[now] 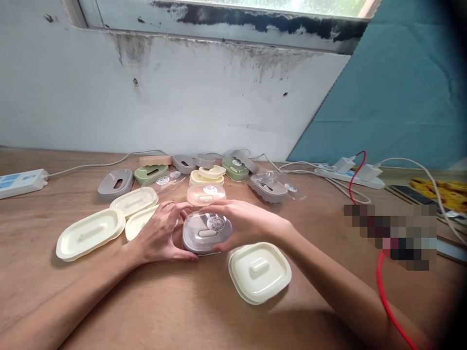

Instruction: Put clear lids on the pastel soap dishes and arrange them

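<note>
Both hands are curled around a grey plastic box with a clear lid (204, 244), which has a round patterned sticker on top. My left hand (162, 236) grips its left side, thumb along the near edge. Around the right side wraps my right hand (242, 221), fingers reaching over the far edge. Directly behind stands a pink box with a clear lid (197, 195). A cream lid-like piece (259, 272) lies in front of my right wrist. Beyond my left forearm are more cream pieces (89, 233), one partly hidden by the left hand.
Grey (124, 181), green (146, 174) and other coloured box parts line the back of the wooden table. Clear covers lie among them. Power strips (24, 182) with white cables sit at both sides, and a red cable (383, 282) crosses the right. A wall (182, 107) rises behind.
</note>
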